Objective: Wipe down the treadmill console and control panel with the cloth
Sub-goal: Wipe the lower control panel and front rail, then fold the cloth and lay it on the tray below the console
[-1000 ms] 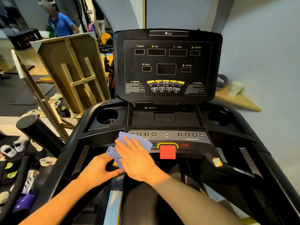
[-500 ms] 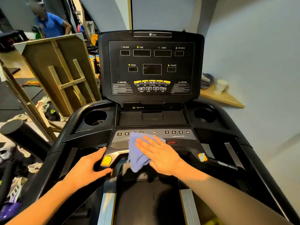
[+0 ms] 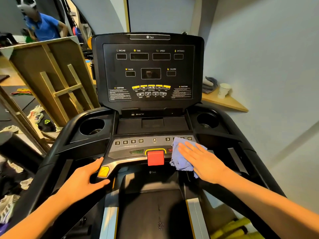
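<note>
The right hand [image 3: 205, 161] lies flat, fingers spread, pressing the cloth [image 3: 183, 157] onto the right end of the control panel [image 3: 138, 147], covering some number keys and part of the stop label. The left hand [image 3: 86, 180] curls around the left handle end beside a yellow button [image 3: 103, 171]. A red key [image 3: 155, 157] sits between the hands, below the console [image 3: 150, 73].

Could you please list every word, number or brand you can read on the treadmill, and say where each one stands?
"TheA": top bar of the console.
"INCLINE", "TIME", "SPEED", "DISTANCE", "PULSE", "CALORIE": display labels.
"CAUTION": heads two blocks of small print, which is unreadable.
"3 6 9 12": left keys of the control panel.
"3", "12": right keys; the cloth under the right hand hides the rest.
"FAN": under the centre key.
"START": faint green.
</note>
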